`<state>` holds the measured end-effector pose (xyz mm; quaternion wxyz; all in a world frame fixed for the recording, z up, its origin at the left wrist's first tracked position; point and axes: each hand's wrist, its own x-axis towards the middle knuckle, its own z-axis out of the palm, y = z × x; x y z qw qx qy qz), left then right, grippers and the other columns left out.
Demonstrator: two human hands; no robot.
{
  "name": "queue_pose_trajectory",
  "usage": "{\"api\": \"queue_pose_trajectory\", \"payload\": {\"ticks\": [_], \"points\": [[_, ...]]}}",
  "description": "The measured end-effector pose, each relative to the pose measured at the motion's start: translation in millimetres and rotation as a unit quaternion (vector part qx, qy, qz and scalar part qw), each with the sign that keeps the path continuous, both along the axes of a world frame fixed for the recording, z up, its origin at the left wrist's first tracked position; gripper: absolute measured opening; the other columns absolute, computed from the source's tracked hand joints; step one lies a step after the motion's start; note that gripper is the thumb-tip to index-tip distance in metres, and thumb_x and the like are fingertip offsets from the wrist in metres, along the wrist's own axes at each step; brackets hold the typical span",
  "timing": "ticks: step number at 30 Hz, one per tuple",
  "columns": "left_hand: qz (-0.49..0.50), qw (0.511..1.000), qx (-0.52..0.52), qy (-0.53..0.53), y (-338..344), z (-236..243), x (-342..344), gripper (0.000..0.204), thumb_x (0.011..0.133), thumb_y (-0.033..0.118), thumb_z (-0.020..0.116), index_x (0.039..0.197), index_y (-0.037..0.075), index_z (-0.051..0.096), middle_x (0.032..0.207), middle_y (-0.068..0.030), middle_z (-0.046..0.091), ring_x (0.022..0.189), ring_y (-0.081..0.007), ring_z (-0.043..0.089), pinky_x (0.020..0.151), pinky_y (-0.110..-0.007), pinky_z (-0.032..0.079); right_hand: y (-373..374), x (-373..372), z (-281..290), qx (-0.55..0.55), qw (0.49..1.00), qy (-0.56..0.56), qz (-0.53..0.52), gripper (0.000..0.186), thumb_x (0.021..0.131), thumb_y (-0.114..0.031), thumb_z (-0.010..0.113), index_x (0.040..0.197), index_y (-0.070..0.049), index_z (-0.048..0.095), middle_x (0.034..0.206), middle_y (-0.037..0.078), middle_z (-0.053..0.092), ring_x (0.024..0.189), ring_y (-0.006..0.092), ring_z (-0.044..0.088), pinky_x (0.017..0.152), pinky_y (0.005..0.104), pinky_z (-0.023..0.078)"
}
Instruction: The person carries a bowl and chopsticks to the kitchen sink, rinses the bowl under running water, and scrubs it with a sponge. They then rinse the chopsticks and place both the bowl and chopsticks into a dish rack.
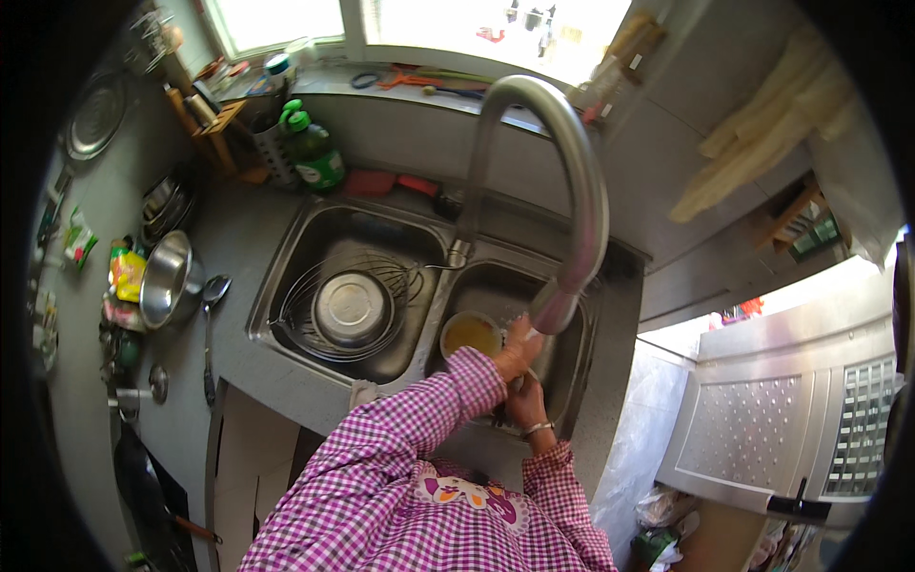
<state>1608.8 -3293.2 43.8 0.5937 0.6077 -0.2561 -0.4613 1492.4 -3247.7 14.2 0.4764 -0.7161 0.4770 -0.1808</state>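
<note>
Both my hands are together over the right sink basin (576, 381), below the tall curved faucet (589, 191). My left hand (517, 349) is closed just under the spout, with a small whitish patch at its fingers; I cannot tell whether this is water or a thing. Right below it, my right hand (526, 404) has curled fingers, with a bracelet at the wrist. What the fingers hold is hidden. Beside my left hand, a round bowl (445, 339) with yellowish liquid sits in the basin.
In the left basin (405, 357), an upturned metal pot (351, 305) rests on a wire rack (286, 310). A steel bowl (168, 276) and a ladle (209, 334) lie on the left counter. A green pump bottle (315, 153) and a knife block (224, 133) stand behind.
</note>
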Motion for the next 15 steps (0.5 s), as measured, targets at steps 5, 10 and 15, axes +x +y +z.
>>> {"api": "queue_pose_trajectory", "payload": {"ticks": [5,10,15], "points": [[0.075,0.958,-0.097,-0.258,-2,11,5,0.029,0.087,0.021,0.056,0.108,0.002,0.052,0.086,-0.019,0.061,0.079,-0.035,0.06,0.069,-0.04,0.048,19,-6,-23,-0.044,0.997,0.062,0.005,0.035,0.081,-0.024,0.063,0.098,0.005,0.057,0.083,0.027,0.062,0.079,0.0431,0.061,0.065,0.0457,0.048],[0.089,0.925,-0.156,-0.336,-22,7,27,0.037,0.088,0.035,0.053,0.092,-0.001,0.057,0.062,-0.015,0.058,0.054,-0.029,0.058,0.055,-0.042,0.044,35,-9,-32,-0.105,0.993,0.006,0.061,0.028,0.081,-0.02,0.063,0.095,0.003,0.059,0.082,0.025,0.063,0.077,0.0404,0.062,0.064,0.0433,0.049],[-0.01,0.981,0.069,0.181,-7,19,35,0.053,0.081,0.05,0.051,0.057,0.003,0.057,0.05,-0.0093,0.051,0.043,-0.022,0.049,0.044,-0.035,0.04,22,-10,-52,-0.087,0.993,-0.06,0.044,0.022,0.078,-0.016,0.068,0.085,0.001,0.056,0.066,0.005,0.06,0.058,0.0116,0.058,0.052,0.028,0.045]]}}
